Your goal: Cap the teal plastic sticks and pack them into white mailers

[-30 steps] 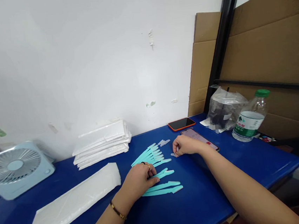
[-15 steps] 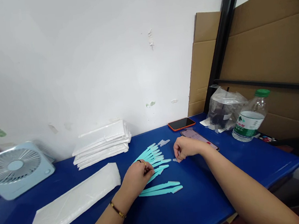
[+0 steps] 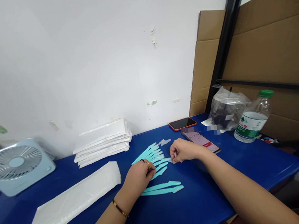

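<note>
Turquoise eyebrow razors (image 3: 148, 154) lie fanned out on the blue table, several with pale clear caps over their blades. My left hand (image 3: 142, 174) rests over their handles, fingers pinched on one razor whose tip points right. At that tip, my right hand (image 3: 179, 151) pinches a small clear blade cap (image 3: 170, 161), partly hidden by the fingers. Whether the cap is fully on the blade I cannot tell. A few loose clear caps (image 3: 164, 142) lie beyond the fan. Two separate razors (image 3: 163, 188) with bare blades lie nearer to me.
White packets (image 3: 103, 142) are stacked by the wall, with a long white packet (image 3: 76, 200) before them. A fan (image 3: 18, 166) stands left. Two phones, one orange-edged (image 3: 182, 124) and one lit (image 3: 201, 140), lie behind my right hand. A water bottle (image 3: 253, 119) and a bagged cup (image 3: 225, 110) stand right.
My right hand has moved slightly left with the cap, which now meets the razor's tip. My left hand stays over the handles, and the view has shifted a little.
</note>
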A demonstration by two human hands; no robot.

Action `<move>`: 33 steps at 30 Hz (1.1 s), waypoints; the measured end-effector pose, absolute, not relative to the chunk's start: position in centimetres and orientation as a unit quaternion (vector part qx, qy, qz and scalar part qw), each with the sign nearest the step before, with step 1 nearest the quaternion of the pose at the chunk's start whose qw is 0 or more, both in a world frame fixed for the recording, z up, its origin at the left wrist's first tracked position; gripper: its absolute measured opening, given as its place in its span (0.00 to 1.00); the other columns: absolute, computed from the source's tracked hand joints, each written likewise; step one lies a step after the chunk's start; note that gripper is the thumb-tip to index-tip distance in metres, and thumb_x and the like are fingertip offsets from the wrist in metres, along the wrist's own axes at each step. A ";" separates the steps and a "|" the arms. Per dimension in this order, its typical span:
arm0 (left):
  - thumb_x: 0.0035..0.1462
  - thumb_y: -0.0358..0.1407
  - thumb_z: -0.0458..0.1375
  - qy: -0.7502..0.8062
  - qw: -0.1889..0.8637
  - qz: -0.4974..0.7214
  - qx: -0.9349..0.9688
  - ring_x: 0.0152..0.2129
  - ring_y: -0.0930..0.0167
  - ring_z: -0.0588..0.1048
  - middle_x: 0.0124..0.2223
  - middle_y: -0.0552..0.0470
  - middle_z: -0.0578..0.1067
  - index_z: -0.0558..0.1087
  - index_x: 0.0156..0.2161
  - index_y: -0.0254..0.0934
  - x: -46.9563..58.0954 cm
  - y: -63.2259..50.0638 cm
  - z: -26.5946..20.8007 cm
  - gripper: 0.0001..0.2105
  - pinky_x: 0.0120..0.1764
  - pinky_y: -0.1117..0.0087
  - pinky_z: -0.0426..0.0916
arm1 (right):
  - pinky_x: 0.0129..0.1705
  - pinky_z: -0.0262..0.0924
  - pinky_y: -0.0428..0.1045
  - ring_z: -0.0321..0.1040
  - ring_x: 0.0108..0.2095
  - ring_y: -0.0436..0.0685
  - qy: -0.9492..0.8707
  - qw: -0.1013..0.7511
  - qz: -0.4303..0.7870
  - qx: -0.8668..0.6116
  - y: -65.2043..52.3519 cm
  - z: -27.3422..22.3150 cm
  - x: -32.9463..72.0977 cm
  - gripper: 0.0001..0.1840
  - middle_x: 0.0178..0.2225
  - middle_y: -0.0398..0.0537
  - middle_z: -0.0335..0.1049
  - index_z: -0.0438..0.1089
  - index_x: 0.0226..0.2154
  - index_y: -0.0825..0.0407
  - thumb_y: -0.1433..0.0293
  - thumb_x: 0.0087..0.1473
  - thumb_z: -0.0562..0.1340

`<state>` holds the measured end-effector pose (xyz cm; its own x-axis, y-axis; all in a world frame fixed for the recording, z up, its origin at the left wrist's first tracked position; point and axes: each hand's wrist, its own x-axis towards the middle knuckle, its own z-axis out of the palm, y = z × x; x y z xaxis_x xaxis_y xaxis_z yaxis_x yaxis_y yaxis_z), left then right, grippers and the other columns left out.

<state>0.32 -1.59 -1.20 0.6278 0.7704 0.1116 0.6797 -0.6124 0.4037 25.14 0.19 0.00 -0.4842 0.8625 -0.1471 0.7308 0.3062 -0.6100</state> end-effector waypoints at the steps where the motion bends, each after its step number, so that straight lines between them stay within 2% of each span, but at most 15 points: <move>1: 0.52 0.32 0.51 0.408 0.164 0.137 0.888 0.28 0.74 0.69 0.31 0.54 0.72 0.71 0.29 0.38 0.3 -1.6 -1.2 0.07 0.30 0.75 0.59 | 0.21 0.56 0.41 0.66 0.19 0.49 -0.805 0.104 0.309 -0.495 0.2 0.0 25.2 0.08 0.19 0.43 0.70 0.73 0.24 0.55 0.67 0.39 0.64; 7: 0.52 0.33 0.51 0.412 0.181 0.131 0.883 0.30 0.73 0.70 0.33 0.54 0.73 0.72 0.31 0.39 0.4 -1.3 -1.3 0.07 0.30 0.75 0.60 | 0.25 0.58 0.42 0.68 0.23 0.50 -0.825 0.125 0.290 -0.469 0.3 -0.2 24.2 0.09 0.23 0.43 0.73 0.74 0.28 0.53 0.70 0.40 0.63; 11: 0.52 0.33 0.51 0.414 0.182 0.128 0.883 0.31 0.73 0.70 0.33 0.54 0.73 0.72 0.32 0.39 0.5 -1.4 -1.2 0.07 0.30 0.75 0.60 | 0.26 0.56 0.42 0.68 0.26 0.50 -0.838 0.140 0.255 -0.463 -0.1 0.3 24.2 0.07 0.24 0.43 0.73 0.75 0.27 0.52 0.72 0.40 0.62; 16: 0.52 0.33 0.51 0.426 0.167 0.115 0.882 0.32 0.72 0.70 0.33 0.53 0.73 0.72 0.32 0.38 0.5 -1.6 -1.2 0.07 0.30 0.75 0.60 | 0.26 0.56 0.43 0.67 0.25 0.50 -0.837 0.130 0.271 -0.457 -0.3 0.4 24.1 0.08 0.24 0.43 0.73 0.75 0.27 0.52 0.72 0.39 0.63; 25: 0.55 0.33 0.51 0.405 0.165 0.133 0.890 0.35 0.72 0.70 0.36 0.53 0.73 0.73 0.35 0.39 0.8 -1.3 -1.4 0.08 0.37 0.74 0.62 | 0.29 0.59 0.42 0.68 0.28 0.50 -0.852 0.150 0.278 -0.418 -0.2 -0.1 23.3 0.09 0.28 0.44 0.73 0.74 0.32 0.52 0.71 0.43 0.62; 27: 0.56 0.35 0.51 0.405 0.155 0.146 0.889 0.37 0.71 0.70 0.39 0.52 0.73 0.73 0.38 0.39 0.7 -1.5 -1.2 0.09 0.39 0.72 0.63 | 0.32 0.59 0.44 0.68 0.29 0.51 -0.836 0.187 0.240 -0.458 0.5 -0.3 24.0 0.09 0.29 0.45 0.73 0.74 0.32 0.52 0.70 0.46 0.60; 30: 0.54 0.41 0.53 0.408 0.159 0.162 0.884 0.38 0.70 0.69 0.41 0.51 0.72 0.72 0.41 0.41 0.3 -1.9 -0.7 0.11 0.39 0.72 0.63 | 0.37 0.59 0.46 0.67 0.33 0.52 -0.794 0.253 0.112 -0.542 2.2 -1.1 25.2 0.11 0.35 0.49 0.71 0.73 0.35 0.53 0.72 0.48 0.58; 33: 0.49 0.43 0.57 0.405 0.172 0.126 0.889 0.34 0.70 0.70 0.37 0.53 0.73 0.73 0.37 0.41 0.0 -2.0 -0.5 0.11 0.34 0.73 0.63 | 0.40 0.58 0.46 0.66 0.35 0.53 -0.789 0.241 0.067 -0.561 3.5 -1.7 26.0 0.12 0.38 0.51 0.69 0.73 0.36 0.53 0.73 0.47 0.59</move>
<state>0.03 -2.02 -0.51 0.6397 0.7639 0.0847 0.6770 -0.6123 0.4083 25.97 3.46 -1.75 -0.2536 0.9180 0.3050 0.8536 0.3607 -0.3758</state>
